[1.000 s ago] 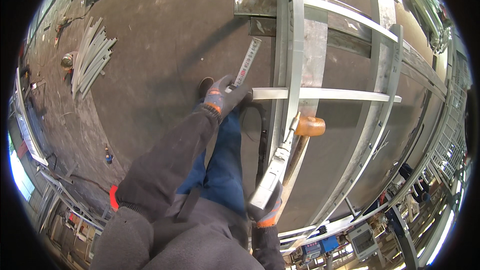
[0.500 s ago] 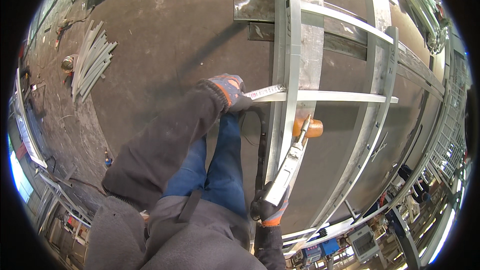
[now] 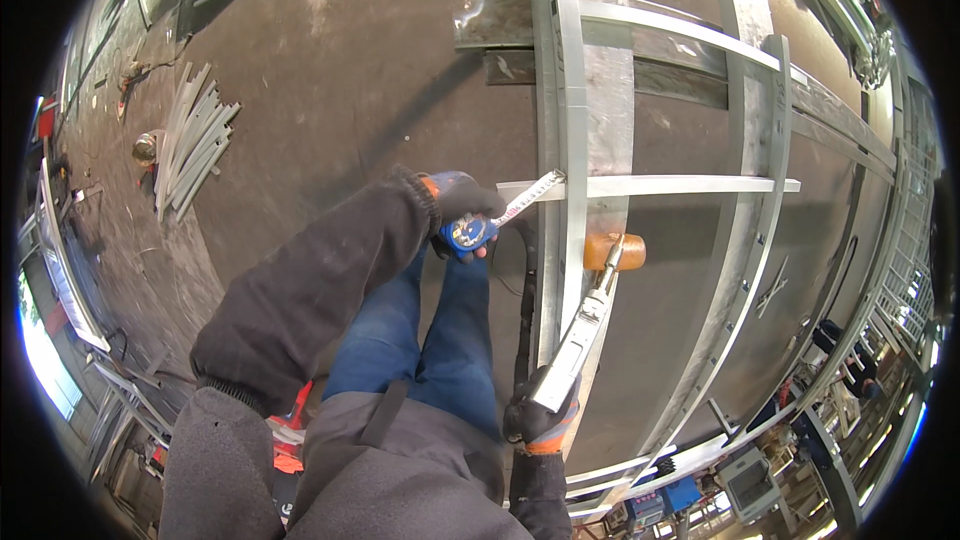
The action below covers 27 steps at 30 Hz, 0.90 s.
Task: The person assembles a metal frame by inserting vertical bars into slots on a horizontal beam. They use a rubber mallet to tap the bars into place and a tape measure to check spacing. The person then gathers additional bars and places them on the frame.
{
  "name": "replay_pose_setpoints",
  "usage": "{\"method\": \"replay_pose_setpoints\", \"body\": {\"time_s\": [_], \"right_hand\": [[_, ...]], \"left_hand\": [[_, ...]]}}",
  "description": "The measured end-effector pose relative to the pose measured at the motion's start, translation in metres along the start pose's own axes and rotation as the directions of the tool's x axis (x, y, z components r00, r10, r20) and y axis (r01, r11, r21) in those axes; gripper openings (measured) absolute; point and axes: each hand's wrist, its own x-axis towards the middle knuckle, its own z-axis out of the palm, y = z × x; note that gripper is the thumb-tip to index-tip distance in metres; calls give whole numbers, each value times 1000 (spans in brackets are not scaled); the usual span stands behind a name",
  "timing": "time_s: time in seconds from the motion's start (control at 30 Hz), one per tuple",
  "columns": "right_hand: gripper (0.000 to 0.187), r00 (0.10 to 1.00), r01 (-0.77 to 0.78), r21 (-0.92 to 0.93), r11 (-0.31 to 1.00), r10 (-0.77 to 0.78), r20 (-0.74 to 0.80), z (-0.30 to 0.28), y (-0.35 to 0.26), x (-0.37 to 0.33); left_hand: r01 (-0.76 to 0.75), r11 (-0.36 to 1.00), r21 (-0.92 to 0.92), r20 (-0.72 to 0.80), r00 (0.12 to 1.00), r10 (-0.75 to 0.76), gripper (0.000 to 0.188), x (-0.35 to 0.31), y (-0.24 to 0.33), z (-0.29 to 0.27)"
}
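Note:
My gloved left hand [image 3: 462, 202] is closed around a blue tape measure [image 3: 468, 232]. Its white blade [image 3: 527, 198] is pulled out a short way, and the end reaches the near-left rail [image 3: 572, 150] of a metal frame, by a crossbar [image 3: 690, 186]. In my right hand [image 3: 541, 414], gloved too, is a white-and-silver welding gun [image 3: 572, 348] with a slim metal nozzle, pointing away from me over the frame. An orange cylinder [image 3: 622, 251], shaped like a mallet head, lies just beyond the nozzle tip; any handle is hidden.
Wide flat metal bars [image 3: 603, 90] lie under the frame. A bundle of grey metal strips [image 3: 192, 145] rests on the brown surface at left, beside a small round tin [image 3: 146, 148]. A dark cable [image 3: 526, 310] runs along the frame's left side. Box-shaped equipment [image 3: 750, 481] stands at lower right.
My left hand has turned, bringing the tape measure's case into view. The blade now slants up more steeply toward the rail. My view has shifted slightly; the welding gun stays in almost the same place.

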Motion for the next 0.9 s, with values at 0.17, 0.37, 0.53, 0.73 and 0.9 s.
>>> {"method": "replay_pose_setpoints", "body": {"time_s": [0.17, 0.37, 0.53, 0.73, 0.9], "right_hand": [[48, 957, -279, 270, 922, 290, 0, -2, -20, 11], [33, 970, -205, 452, 868, 241, -23, 7, -55, 68], [20, 971, -166, 513, 842, 230, -63, 7, -64, 84], [25, 988, -91, 353, 931, 130, -89, 4, -50, 66], [31, 989, -110, 368, 923, 137, -48, 4, -34, 57]], "left_hand": [[-62, 997, -54, -71, 996, 58, 41, -1, -7, 22], [-192, 981, 20, -68, 979, 193, 39, -5, -35, 51], [-294, 940, 175, -124, 940, 317, 32, -16, -84, 91], [-408, 797, -445, -246, 911, 329, 32, 3, -64, 99], [-186, 806, -563, -151, 981, 121, 36, 10, -38, 102]]}}
